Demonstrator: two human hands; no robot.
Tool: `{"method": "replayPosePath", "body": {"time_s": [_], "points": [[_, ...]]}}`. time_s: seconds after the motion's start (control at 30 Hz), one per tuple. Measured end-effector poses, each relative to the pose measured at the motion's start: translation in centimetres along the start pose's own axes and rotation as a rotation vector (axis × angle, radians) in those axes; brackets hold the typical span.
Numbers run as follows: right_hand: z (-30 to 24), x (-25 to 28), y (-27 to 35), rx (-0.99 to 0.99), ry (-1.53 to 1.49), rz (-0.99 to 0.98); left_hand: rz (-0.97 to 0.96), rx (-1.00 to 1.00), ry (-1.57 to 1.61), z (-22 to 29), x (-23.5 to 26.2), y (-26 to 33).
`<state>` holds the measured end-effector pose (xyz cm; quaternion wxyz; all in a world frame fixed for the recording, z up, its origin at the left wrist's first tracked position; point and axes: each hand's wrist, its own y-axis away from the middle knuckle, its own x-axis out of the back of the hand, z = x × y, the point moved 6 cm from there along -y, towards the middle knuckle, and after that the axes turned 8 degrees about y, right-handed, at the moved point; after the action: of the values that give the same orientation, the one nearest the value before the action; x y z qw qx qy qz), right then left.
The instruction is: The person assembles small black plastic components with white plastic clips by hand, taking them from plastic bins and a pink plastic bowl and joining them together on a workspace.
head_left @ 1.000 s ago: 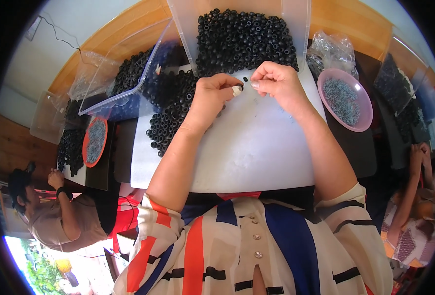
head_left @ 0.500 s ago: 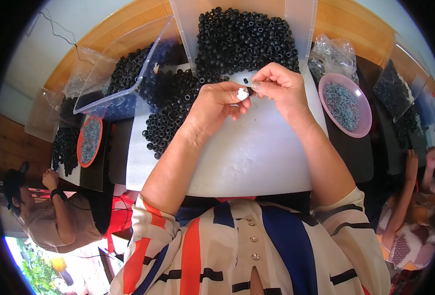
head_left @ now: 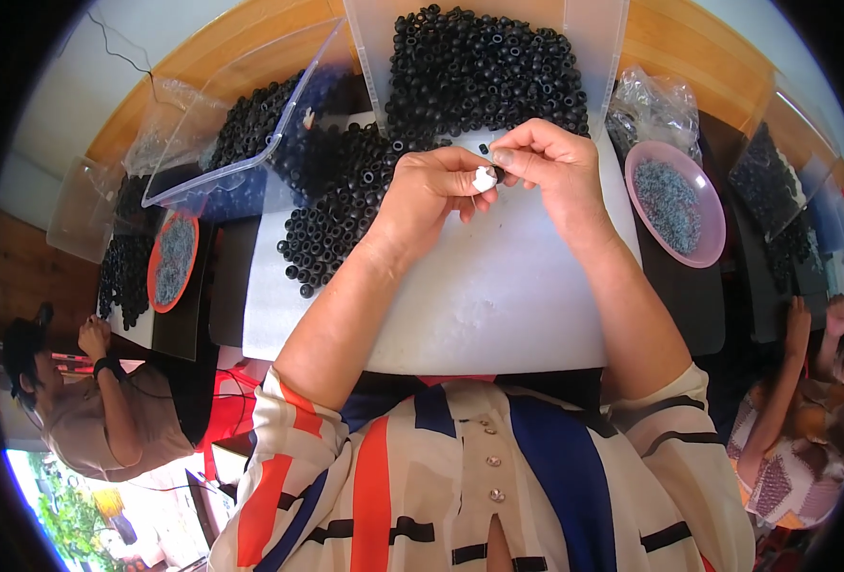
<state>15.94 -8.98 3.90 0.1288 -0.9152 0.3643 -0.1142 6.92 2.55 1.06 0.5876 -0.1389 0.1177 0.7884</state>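
Note:
Over the far part of a white foam board (head_left: 479, 296), my two hands meet at the fingertips. My left hand (head_left: 427, 191) is closed on a small black ring-shaped part (head_left: 499, 175), mostly covered by fingers; a white wrapping (head_left: 485, 179) sits at its thumb tip. My right hand (head_left: 560, 176) pinches at that same part with thumb and forefinger; anything else between those fingertips is too small to make out. Just beyond them lies a tiny black piece (head_left: 484, 149). Many loose black rings (head_left: 331, 234) are heaped beside my left hand.
Ahead, a clear bin (head_left: 608, 67) holds many black rings. Another clear bin (head_left: 250, 172) lies tilted at left. A pink bowl (head_left: 715, 224) and an orange bowl (head_left: 189, 276) contain small grey-blue pieces. People work at both sides, one at left (head_left: 107, 410).
My hands stay together at the black part, with only slight finger movement. The whole view has shifted a little.

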Motion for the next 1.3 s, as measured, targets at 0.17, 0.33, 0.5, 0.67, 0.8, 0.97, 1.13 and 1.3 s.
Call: {"method": "replayPosePath", "body": {"time_s": [0.17,0.33,0.5,0.67,0.8,0.97,1.13,1.3], "points": [[0.3,-0.4,0.0,0.002,0.008,-0.066,0.038,-0.010,-0.017,0.1,0.3,0.1],[0.1,-0.4,-0.1,0.128,0.120,-0.088,0.059,-0.005,0.020,0.1,0.6,-0.2],[-0.9,-1.4,0.5,0.321,0.377,-0.108,0.078,0.030,0.085,-0.1,1.1,-0.2],[-0.7,-1.6,0.4,0.332,0.399,-0.084,0.080,0.008,0.086,0.0,1.3,-0.2],[0.7,2.5,-1.4,0.335,0.447,0.150,0.262,-0.056,0.050,0.9,3.1,-0.5],[1.9,4.7,-2.2,0.253,0.970,0.273,0.314,-0.077,0.051,1.8,4.6,-0.5],[4.0,2.5,-2.3,0.235,1.490,0.080,0.283,-0.088,0.023,2.0,3.9,-0.3],[4.1,1.2,-1.9,0.268,1.442,-0.012,0.263,-0.084,-0.062,2.3,3.6,0.0]]}}
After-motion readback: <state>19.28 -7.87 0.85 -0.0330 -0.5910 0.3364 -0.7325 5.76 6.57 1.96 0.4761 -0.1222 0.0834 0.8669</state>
